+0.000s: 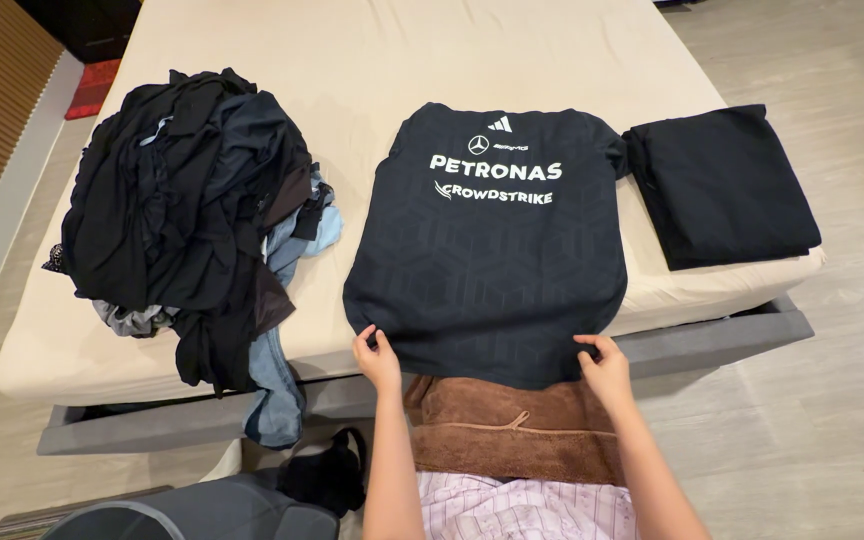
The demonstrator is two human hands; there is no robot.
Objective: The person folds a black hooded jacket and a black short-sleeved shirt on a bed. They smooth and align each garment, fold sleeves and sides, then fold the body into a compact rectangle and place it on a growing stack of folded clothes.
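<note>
One dark navy short-sleeved jersey shirt (487, 260), smooth knit with a faint tone-on-tone geometric pattern and white printed lettering and emblems near the collar, lies spread flat on the bed (372, 70). Its hem hangs just over the near edge. The left hand (378, 358) has its fingers (365, 338) closed in a pinch on the hem's left corner; the right hand (606, 366) has its fingers (592, 345) likewise clamped on the hem's right corner.

The bed carries one mattress in a smooth beige fitted sheet, on a grey upholstered frame (722, 335).

Beyond the right fingers and further to their right lies one folded black cloth garment (722, 185), a flat rectangle touching the shirt's sleeve. Left of the left fingers, well apart, sits one rumpled heap of mixed clothes (187, 210), mostly black soft fabrics with pale blue denim trailing over the edge.

Below the fingers hangs one brown fleecy cloth (512, 425), plush in texture.
</note>
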